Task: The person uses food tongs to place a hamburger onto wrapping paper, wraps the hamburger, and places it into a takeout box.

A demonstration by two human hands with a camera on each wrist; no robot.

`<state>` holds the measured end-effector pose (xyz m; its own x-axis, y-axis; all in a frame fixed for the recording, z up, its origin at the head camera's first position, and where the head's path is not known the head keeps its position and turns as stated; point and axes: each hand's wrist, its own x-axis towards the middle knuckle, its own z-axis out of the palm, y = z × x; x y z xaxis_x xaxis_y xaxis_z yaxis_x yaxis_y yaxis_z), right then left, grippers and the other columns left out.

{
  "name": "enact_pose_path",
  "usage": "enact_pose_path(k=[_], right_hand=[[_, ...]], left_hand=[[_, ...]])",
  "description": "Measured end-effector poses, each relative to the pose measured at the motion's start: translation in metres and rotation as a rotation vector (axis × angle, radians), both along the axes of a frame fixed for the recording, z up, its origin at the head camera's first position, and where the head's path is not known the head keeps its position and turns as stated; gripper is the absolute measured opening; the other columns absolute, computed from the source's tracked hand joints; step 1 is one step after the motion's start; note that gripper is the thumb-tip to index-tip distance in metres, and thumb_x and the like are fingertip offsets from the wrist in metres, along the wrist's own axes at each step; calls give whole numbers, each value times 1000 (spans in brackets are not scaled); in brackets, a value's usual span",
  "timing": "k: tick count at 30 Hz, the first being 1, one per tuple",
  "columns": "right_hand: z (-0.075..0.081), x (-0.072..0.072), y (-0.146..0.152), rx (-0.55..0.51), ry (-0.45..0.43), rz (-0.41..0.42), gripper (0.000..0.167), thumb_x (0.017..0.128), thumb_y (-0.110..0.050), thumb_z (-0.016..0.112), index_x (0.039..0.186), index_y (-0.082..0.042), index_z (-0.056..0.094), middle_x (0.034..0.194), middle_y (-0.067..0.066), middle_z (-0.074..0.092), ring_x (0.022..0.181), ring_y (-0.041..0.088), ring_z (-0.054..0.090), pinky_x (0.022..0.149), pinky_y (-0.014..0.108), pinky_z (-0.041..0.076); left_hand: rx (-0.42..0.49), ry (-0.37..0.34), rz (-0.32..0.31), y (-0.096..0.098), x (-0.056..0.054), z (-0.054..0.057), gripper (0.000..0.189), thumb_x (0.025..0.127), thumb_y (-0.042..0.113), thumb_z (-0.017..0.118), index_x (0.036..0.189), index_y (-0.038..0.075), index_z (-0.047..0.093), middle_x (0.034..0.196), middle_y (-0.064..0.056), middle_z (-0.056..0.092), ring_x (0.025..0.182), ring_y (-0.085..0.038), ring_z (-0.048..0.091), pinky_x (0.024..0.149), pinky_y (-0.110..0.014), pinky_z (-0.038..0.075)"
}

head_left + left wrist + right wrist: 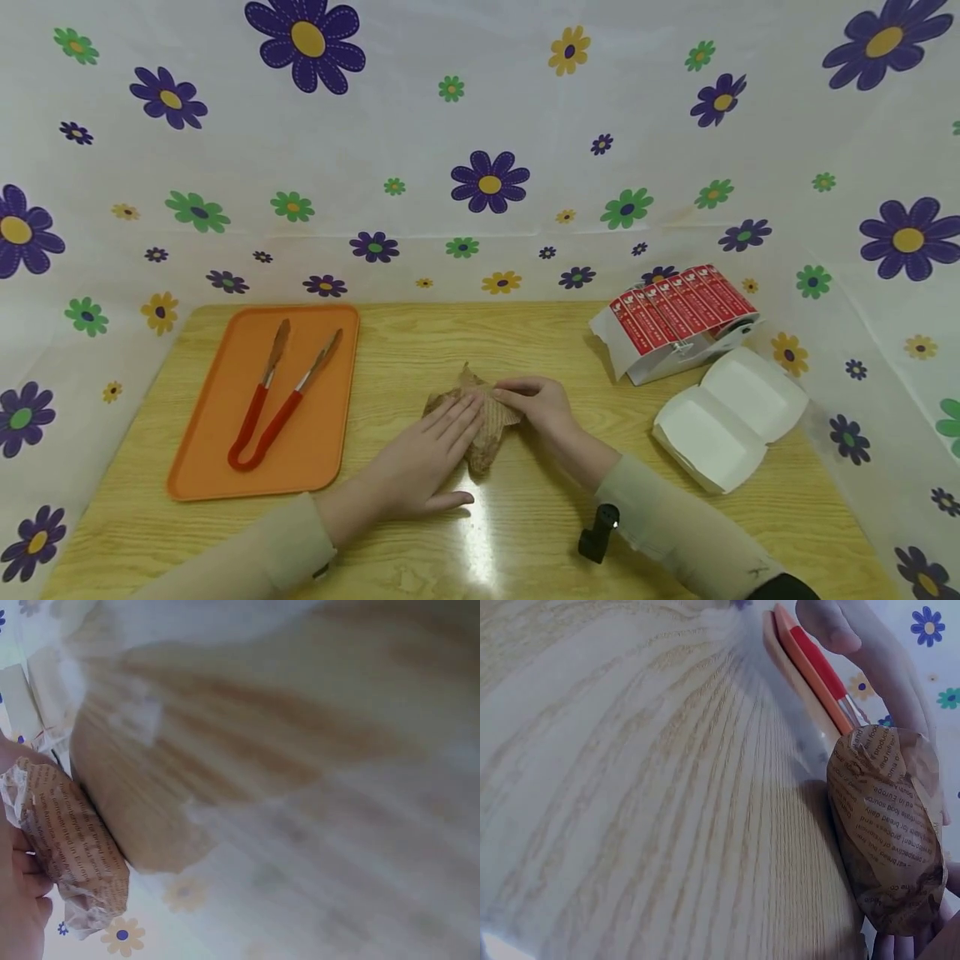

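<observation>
A bundle wrapped in brown printed food paper (486, 450) lies on the table at the middle front; the paper hides what is inside. My left hand (427, 454) rests over its left side with fingers straight and thumb spread apart. At the bundle's right, my right hand (547, 414) pinches a flared edge of the paper between thumb and curled fingers. The left wrist view shows the printed wrapper (79, 840) at its left edge, against curled fingers (34, 881). Close up in the right wrist view, the wrapper (889, 832) looks rounded and creased.
On the left lies an orange tray (202, 417) bearing red-handled tongs (277, 425). At the back right stands a white box with red-printed packets (682, 308). An open white clamshell container (712, 437) sits in front of it. Flowered sheeting (420, 125) surrounds the wooden table (420, 342).
</observation>
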<state>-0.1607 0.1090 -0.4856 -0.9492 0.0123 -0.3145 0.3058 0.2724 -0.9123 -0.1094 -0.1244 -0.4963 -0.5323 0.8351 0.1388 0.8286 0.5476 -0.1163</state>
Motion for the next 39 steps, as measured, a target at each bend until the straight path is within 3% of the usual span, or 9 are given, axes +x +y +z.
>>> enact_pose_path(k=[7,13,18,23,26,28,32,35,39], right_hand=[[-1,5,6,10,-34,-37,28,98,-17,78,120,-1,79,128,18,76,123,27,69,92,25,60],[3,7,12,3,11,-12,30,97,-17,79,120,2,78,124,18,78,113,21,72,88,20,59],[6,1,30,50,110,-18,30,99,-14,77,122,3,76,122,19,78,104,13,75,87,17,58],[14,-13,52,104,271,-104,28,98,-9,76,122,5,75,122,24,77,88,-9,66,80,8,54],[24,-22,65,146,365,-145,28,98,-8,77,123,4,74,123,27,75,86,-13,63,79,4,53],[31,-27,73,187,434,-169,28,97,-7,78,122,5,74,122,28,75,90,-7,66,80,2,52],[42,-34,88,269,524,-225,29,95,-7,80,121,4,74,122,25,76,105,19,72,86,5,52],[46,-41,98,340,590,-247,30,94,-6,81,121,4,73,122,23,75,112,34,72,94,22,57],[48,-50,111,443,707,-260,30,92,-3,81,119,7,71,120,26,74,113,42,70,98,49,57]], left_hand=[[45,-84,8,3,-5,2,101,102,71,50,167,-3,25,175,-23,22,165,-35,23,135,-45,27],[21,-85,-7,3,-8,0,107,99,75,51,168,-2,20,177,-23,17,166,-35,18,136,-45,23],[9,-74,-12,3,-10,0,112,97,78,50,168,-2,19,177,-23,17,166,-36,17,136,-44,23],[-13,-78,-10,4,-9,0,113,97,79,49,168,-2,17,177,-23,15,166,-36,16,136,-45,21],[-15,-73,-13,3,-9,1,113,96,79,50,168,-3,19,177,-24,16,166,-37,18,136,-46,23],[-10,-68,-14,3,-9,1,113,96,79,51,168,-3,19,176,-24,17,165,-37,18,135,-46,23],[3,-63,-17,3,-9,0,113,96,79,52,168,-3,20,176,-24,18,165,-37,19,135,-46,25],[0,-62,-14,4,-9,-1,113,96,79,51,168,-2,19,177,-23,17,165,-37,19,135,-46,25],[-8,-58,-10,4,-9,-2,113,97,80,49,168,-2,18,177,-23,16,166,-36,17,136,-45,23]])
